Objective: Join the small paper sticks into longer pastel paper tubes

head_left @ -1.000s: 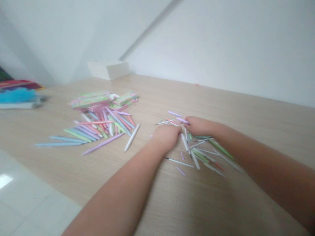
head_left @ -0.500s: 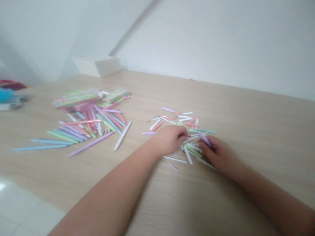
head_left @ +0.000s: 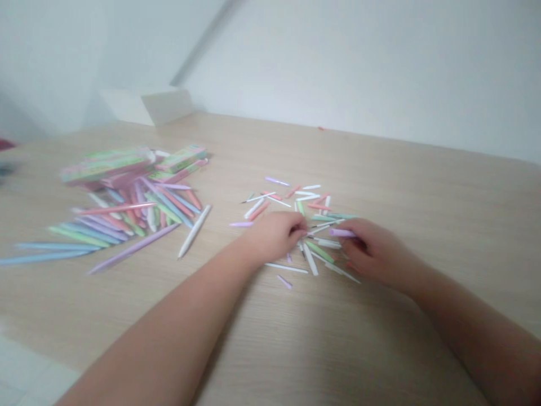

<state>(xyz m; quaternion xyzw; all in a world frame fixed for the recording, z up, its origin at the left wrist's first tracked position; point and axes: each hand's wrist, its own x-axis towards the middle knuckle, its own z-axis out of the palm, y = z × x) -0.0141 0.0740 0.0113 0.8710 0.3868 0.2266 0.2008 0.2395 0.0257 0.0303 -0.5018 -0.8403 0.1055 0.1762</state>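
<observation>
My right hand (head_left: 376, 254) is closed around a purple pen barrel (head_left: 341, 232), whose end points left out of the fingers. My left hand (head_left: 274, 234) is in a pinch just left of it; what its fingertips hold, if anything, is hidden. Around both hands lie scattered pen parts: a green barrel (head_left: 320, 251), a white barrel (head_left: 310, 259), thin white refills (head_left: 286, 268) and a small purple piece (head_left: 284, 281). Behind the left hand lie coral barrels (head_left: 258, 211) and a purple part (head_left: 277, 181).
To the left is a heap of pastel pens (head_left: 127, 214), with a white pen (head_left: 194, 231) at its right side. Pink and green pen boxes (head_left: 110, 166) lie behind the heap. A white box (head_left: 167, 106) stands by the wall, at the back of the wooden table (head_left: 406, 186).
The view has shifted, so the table things sit further left. The purple barrel in my right hand has turned from slanting to nearly level. My left hand keeps its pinch.
</observation>
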